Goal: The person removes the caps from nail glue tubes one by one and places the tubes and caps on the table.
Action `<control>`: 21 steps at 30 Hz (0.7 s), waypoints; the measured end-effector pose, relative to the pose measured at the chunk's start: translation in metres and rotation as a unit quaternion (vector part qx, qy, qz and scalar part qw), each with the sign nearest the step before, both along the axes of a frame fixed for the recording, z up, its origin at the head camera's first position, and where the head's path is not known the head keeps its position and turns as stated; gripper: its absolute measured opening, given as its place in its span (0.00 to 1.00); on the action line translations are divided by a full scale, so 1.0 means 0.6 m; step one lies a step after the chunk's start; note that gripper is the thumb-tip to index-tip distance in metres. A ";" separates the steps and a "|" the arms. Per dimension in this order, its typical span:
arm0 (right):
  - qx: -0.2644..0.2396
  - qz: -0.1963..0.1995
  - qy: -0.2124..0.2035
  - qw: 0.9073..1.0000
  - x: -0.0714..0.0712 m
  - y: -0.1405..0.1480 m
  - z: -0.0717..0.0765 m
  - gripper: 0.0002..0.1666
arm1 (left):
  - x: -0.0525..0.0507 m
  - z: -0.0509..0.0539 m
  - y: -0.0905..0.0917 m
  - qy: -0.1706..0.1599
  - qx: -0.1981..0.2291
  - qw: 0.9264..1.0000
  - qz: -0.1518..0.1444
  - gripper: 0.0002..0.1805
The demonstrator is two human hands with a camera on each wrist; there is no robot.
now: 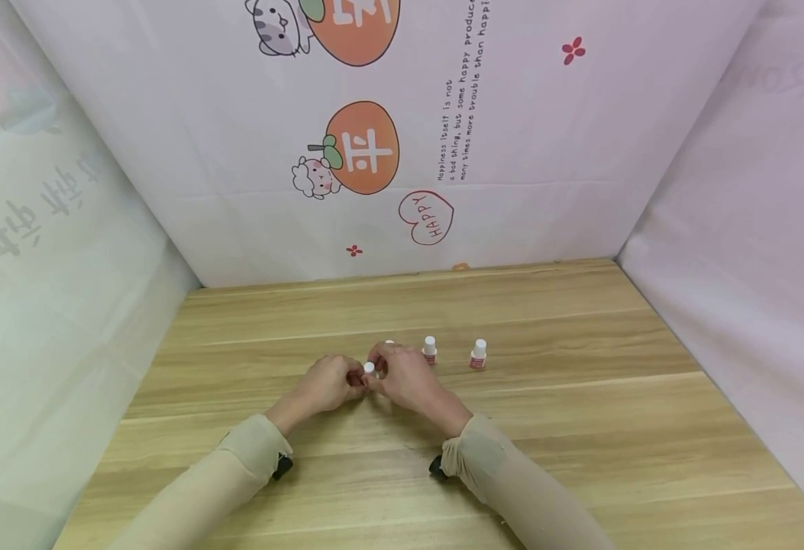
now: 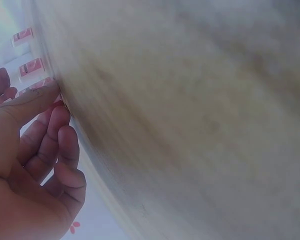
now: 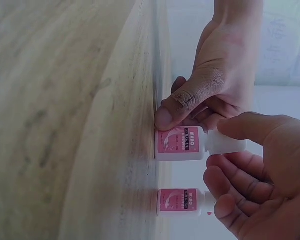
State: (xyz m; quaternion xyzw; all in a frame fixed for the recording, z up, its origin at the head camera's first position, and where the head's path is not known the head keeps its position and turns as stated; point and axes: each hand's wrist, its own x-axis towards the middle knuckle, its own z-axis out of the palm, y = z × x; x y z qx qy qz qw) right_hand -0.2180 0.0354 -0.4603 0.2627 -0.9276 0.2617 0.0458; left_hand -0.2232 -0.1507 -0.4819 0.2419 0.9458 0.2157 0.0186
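A small nail glue bottle with a pink label and white cap stands upright on the table between both hands. My left hand holds its body low down, thumb against the label in the right wrist view. The right hand has its thumb and fingers around the white cap. A second bottle stands just beyond the right hand, which mostly hides it in the head view. Two more like it, a nearer bottle and a farther bottle, stand to the right.
The wood-grain table runs back to a white printed cloth. Pale cloth also hangs along the left side and the right side. Each sleeve has a dark object at its cuff.
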 end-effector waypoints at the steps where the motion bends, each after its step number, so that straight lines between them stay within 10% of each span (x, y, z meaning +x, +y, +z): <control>1: 0.001 0.001 -0.001 1.000 0.000 0.000 0.000 0.13 | 0.000 0.000 0.000 0.002 0.000 1.000 0.000 0.06; 21: 0.002 0.002 0.008 1.000 0.001 0.000 -0.001 0.14 | 0.001 -0.001 -0.001 0.008 -0.003 1.000 -0.006 0.06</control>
